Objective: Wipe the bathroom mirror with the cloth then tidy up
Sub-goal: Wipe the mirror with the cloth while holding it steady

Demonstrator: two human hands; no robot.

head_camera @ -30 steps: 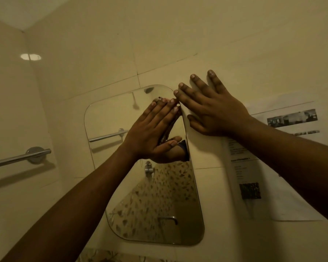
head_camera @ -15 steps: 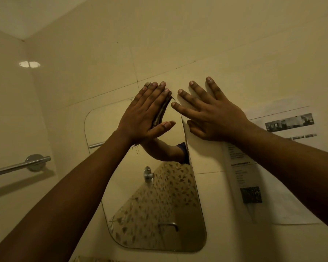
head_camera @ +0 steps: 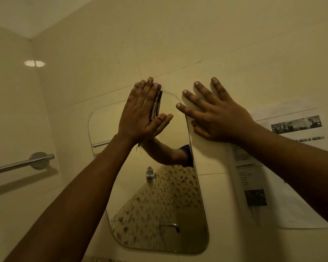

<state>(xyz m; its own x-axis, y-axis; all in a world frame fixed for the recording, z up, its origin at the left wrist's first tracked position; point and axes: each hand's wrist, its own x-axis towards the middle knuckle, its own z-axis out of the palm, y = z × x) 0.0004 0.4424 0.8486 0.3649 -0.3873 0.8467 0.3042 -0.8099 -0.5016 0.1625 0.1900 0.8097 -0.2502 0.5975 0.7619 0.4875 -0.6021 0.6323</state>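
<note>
A rounded frameless mirror hangs on the cream tiled wall. My left hand lies flat against the mirror's top edge and presses a dark striped cloth onto the glass. Only a strip of the cloth shows beside my fingers, and a frayed thread hangs under my wrist. My right hand is spread flat on the wall tile just right of the mirror's upper right edge, holding nothing. The glass reflects my left forearm and a patterned wall.
A chrome towel rail juts from the left wall. A printed paper sheet is stuck to the wall right of the mirror, partly under my right forearm. A tap shows as a reflection in the mirror.
My left hand has slid the cloth upward and slightly left, from the mirror's upper middle to its top edge. My right hand has stayed flat on the wall.
</note>
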